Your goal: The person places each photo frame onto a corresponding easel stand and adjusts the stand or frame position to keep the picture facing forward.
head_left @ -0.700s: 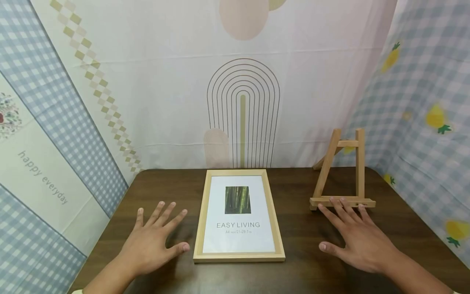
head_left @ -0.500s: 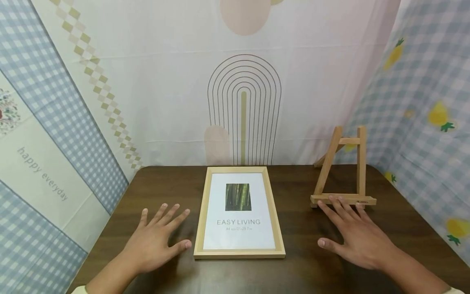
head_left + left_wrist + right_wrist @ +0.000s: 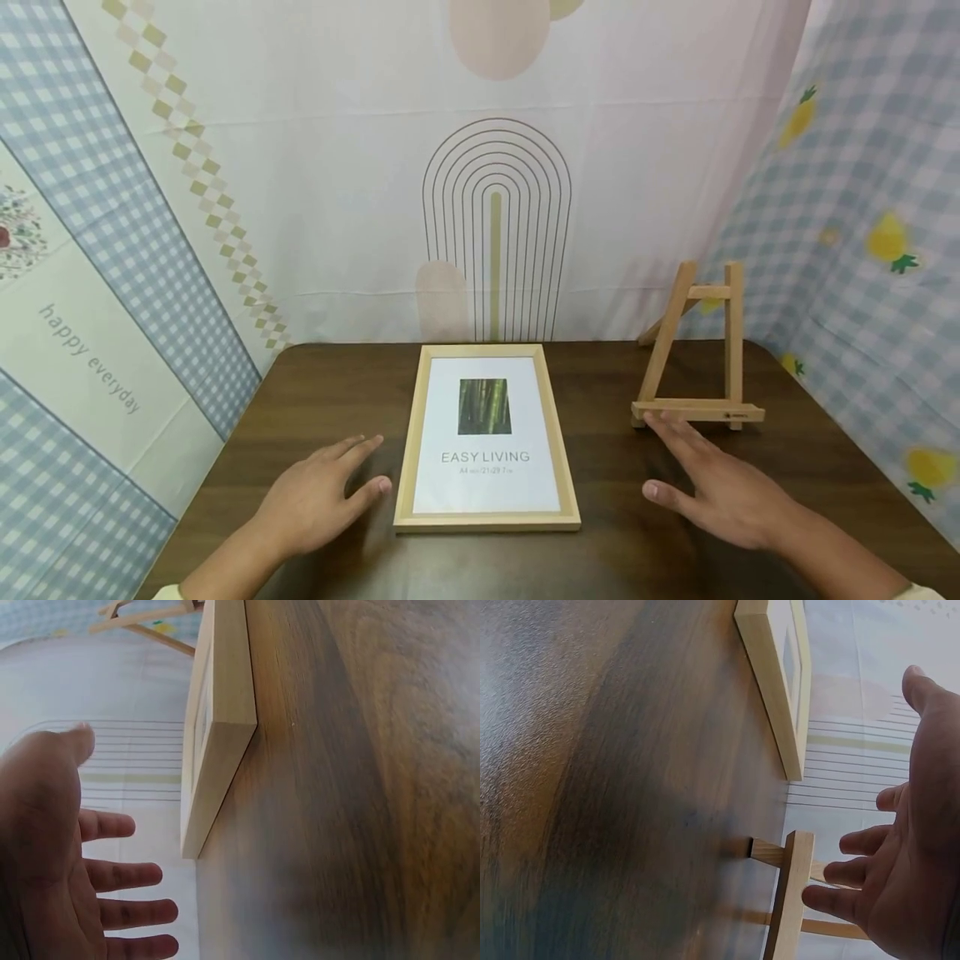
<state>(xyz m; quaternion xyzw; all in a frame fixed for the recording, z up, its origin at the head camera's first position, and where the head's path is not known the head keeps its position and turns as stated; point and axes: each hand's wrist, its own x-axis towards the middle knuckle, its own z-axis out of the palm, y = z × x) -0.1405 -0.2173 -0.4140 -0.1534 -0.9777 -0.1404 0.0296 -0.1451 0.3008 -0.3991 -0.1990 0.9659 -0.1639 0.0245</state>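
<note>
Here, left hand (image 3: 318,500) and right hand (image 3: 723,496), spread, flank the edges of the frame (image 3: 487,522), roomier toward the easel (image 3: 712,409).

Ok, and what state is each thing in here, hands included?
Picture frame: lying flat, face up.
Printed sheet: inside the frame.
Easel: standing, no picture on it.
Left hand: fingers extended, holding nothing.
Right hand: thumb spread, holding nothing.
Back cloth: hanging, creased.

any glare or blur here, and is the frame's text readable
Head view: large words on the framed print read clearly, the smallest line is partly blurred; left wrist: pale glare on the table, upper right; right wrist: similar glare, upper left.
</note>
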